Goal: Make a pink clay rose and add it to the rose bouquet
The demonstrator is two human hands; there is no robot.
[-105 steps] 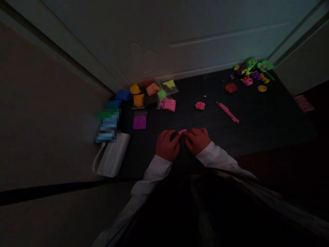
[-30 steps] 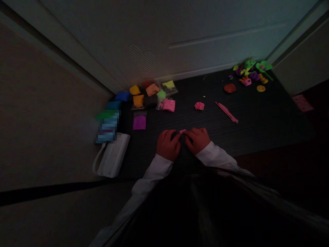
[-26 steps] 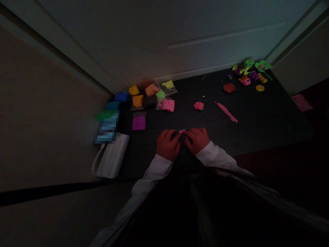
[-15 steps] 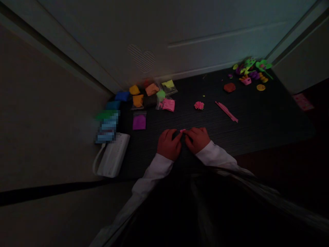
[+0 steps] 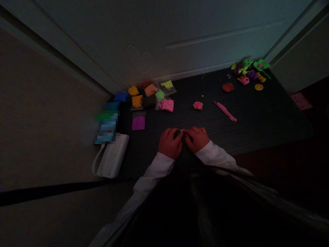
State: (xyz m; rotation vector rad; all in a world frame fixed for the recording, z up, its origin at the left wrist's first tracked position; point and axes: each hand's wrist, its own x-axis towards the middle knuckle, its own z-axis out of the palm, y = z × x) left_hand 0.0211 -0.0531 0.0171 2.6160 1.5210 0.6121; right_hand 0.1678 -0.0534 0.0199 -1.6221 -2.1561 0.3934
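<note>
A small piece of pink modelling clay (image 5: 182, 130) lies at the fingertips of both hands, low over the dark table. My left hand (image 5: 169, 143) has curled fingers, with its thumb tip at the clay's left side. From the other side my right hand (image 5: 197, 139) pinches the clay, its fingers bent inward. The fingers partly cover the clay, so its exact shape is hard to make out. Just beyond the hands sits a ruffled pink clay flower (image 5: 197, 105). Pink modelling tools (image 5: 225, 111) lie to its right.
Bags of coloured clay, including a purple bag (image 5: 138, 122) and a pink bag (image 5: 167, 105), lie at left. A white power strip (image 5: 113, 156) stands at the left edge. Finished clay pieces (image 5: 248, 72) crowd the far right corner, near a reddish-brown lump (image 5: 228, 87).
Both hands stay at the pink clay with small finger movements; less of the clay shows now. The whole view has shifted slightly.
</note>
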